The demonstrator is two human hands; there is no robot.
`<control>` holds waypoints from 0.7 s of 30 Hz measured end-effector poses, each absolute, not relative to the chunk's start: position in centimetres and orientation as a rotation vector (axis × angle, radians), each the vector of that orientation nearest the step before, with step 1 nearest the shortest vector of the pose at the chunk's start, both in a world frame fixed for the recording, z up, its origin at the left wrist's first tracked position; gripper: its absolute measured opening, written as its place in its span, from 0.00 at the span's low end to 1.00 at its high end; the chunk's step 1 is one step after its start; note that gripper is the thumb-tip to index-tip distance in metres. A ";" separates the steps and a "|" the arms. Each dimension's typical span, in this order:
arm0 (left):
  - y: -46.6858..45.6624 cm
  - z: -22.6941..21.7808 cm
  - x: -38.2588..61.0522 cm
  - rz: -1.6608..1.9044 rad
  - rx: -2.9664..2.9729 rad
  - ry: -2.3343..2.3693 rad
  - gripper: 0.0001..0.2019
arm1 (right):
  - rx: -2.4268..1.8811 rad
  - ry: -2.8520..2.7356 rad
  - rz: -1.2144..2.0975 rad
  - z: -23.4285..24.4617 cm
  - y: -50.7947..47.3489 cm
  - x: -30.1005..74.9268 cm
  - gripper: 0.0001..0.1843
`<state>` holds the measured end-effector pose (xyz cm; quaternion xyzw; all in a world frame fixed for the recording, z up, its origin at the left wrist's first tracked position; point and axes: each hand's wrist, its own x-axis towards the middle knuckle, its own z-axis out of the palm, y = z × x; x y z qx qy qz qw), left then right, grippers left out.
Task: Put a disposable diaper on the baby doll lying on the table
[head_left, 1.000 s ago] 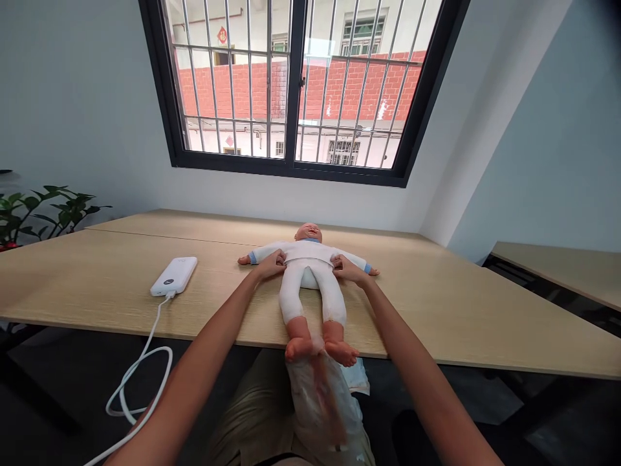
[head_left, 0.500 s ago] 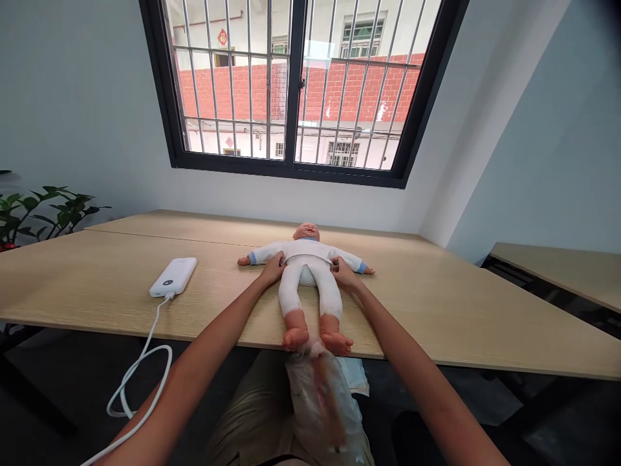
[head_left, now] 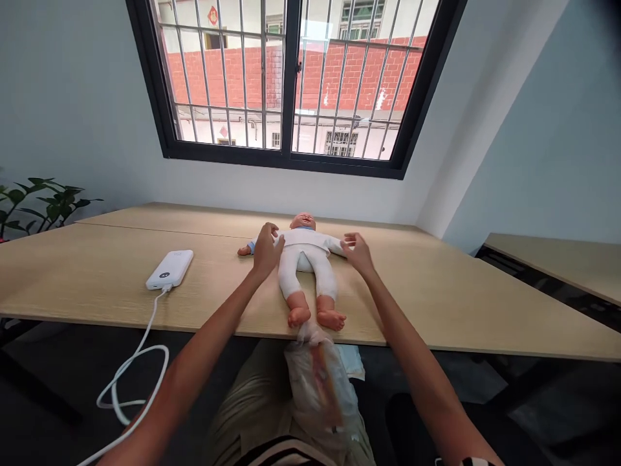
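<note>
A baby doll (head_left: 305,243) in a white top and white trousers lies on its back on the table, its head toward the window and its bare feet at the front edge. Over the doll's sleeve on the left side is my left hand (head_left: 267,249), fingers apart and curved. My right hand (head_left: 358,252) hovers at the opposite sleeve with its fingers spread, hiding the doll's hand on that side. Neither hand holds anything; whether the fingertips touch the sleeves I cannot tell.
A white power bank (head_left: 169,269) with a white cable (head_left: 140,353) lies left on the wooden table (head_left: 436,291). On my lap rests a clear plastic bag (head_left: 320,388) beside a pale blue folded sheet (head_left: 351,361). A plant (head_left: 48,204) stands far left, below a barred window (head_left: 286,84).
Both my hands have let go of the doll's waist sides and moved up and outward to its arms, fingers opening. The view has tilted slightly downward.
</note>
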<state>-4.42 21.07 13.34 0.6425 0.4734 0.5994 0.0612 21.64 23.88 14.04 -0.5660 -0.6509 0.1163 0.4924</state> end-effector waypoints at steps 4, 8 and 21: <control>9.9 12.0 -3.3 1.630 2.364 1.096 0.07 | -1.151 -1.799 0.379 17.6 14.3 22.6 0.11; 1.5 5.6 -3.3 1.059 2.455 1.044 0.13 | -1.442 -2.373 0.672 15.9 4.9 23.7 0.22; 0.3 -0.4 -5.1 1.054 1.135 1.329 0.34 | -0.651 -2.567 1.653 9.3 0.4 17.0 0.34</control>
